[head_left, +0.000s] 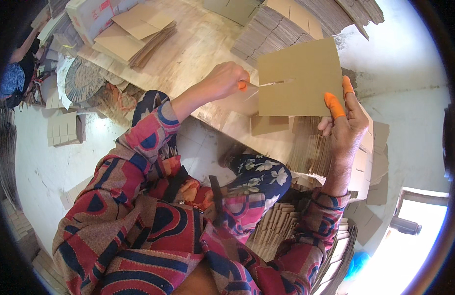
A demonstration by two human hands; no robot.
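My right hand (pixel 346 120), with orange finger covers on its thumb and a finger, grips a flat brown cardboard sheet (pixel 301 93) by its right edge. A narrow slot runs inward from the sheet's left edge. At that edge my left hand (pixel 222 81) is closed in a pinch, with an orange cover on a fingertip. Between its fingers is a second cardboard piece (pixel 245 101), blurred and seen at a slant, meeting the sheet near the slot. Below the sheet, part of another cardboard piece (pixel 269 127) shows over the wooden table (pixel 193 46).
Stacked cardboard (pixel 274 37) stands at the table's far side, with a smaller pile (pixel 134 37) at the far left beside a white box (pixel 92 19). More cardboard stacks (pixel 308 150) stand by my right forearm. Another person's arm (pixel 26 46) shows at the far left.
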